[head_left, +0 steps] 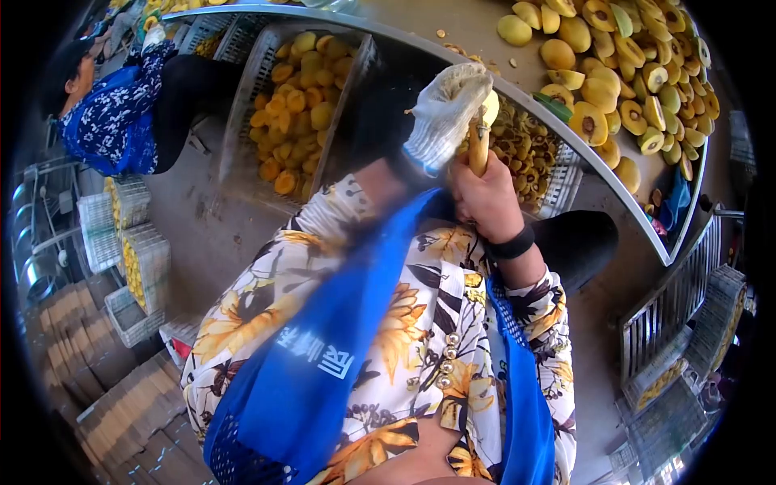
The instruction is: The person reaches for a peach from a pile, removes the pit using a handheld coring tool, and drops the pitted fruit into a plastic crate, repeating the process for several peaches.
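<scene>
In the head view, the gloved left hand (444,113) is closing around a pale fruit (491,105), holding it just below the bench (473,24) edge and over a crate (529,158) of cut pieces. The bare right hand (485,198) is gripping a tool (478,147) tightly, its tip touching the fruit. Halves (622,73) are lying piled on the bench. Another person (113,113) is sitting well apart.
</scene>
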Action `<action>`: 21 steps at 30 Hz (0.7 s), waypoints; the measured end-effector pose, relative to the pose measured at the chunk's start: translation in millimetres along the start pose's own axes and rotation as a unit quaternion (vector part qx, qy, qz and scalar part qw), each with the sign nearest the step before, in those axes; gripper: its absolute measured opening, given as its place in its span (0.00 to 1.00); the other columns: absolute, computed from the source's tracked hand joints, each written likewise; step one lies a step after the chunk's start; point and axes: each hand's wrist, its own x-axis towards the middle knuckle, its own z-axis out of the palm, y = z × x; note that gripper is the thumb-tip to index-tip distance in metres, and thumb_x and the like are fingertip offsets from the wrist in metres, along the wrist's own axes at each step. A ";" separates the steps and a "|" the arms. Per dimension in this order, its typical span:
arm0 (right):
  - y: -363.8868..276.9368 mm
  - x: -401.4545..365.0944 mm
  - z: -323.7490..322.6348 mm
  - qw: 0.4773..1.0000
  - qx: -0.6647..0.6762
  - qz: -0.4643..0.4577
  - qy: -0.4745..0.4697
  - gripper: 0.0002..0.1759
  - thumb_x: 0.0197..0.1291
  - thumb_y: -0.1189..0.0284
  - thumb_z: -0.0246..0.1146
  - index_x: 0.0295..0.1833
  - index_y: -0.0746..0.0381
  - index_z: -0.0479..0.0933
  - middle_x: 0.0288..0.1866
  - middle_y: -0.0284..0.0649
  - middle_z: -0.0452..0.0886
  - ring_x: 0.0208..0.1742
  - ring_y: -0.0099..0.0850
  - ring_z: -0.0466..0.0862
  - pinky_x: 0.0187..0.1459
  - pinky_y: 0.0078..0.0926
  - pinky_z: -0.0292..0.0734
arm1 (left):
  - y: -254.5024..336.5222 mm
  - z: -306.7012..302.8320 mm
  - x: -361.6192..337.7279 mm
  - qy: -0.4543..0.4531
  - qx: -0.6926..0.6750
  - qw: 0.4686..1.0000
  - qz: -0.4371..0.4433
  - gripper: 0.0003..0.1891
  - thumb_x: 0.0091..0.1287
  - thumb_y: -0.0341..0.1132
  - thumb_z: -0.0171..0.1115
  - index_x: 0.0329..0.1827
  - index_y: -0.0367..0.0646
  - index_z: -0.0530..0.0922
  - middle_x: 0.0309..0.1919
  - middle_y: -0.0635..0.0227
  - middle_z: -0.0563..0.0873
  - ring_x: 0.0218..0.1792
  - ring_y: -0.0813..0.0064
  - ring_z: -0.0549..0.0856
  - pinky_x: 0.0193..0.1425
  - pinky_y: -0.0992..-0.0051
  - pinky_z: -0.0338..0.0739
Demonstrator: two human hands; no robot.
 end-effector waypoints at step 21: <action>-8.1 -6.7 -3.4 0.981 0.118 0.112 -0.109 0.07 0.56 0.79 0.52 0.41 0.62 0.67 0.17 0.32 0.66 0.08 0.18 0.58 0.10 0.16 0.55 | 4.8 -3.9 24.3 -0.196 -0.308 0.871 -0.329 0.14 0.63 0.43 0.59 0.39 0.40 0.73 0.31 0.59 0.81 0.28 0.64 0.82 0.28 0.66 0.80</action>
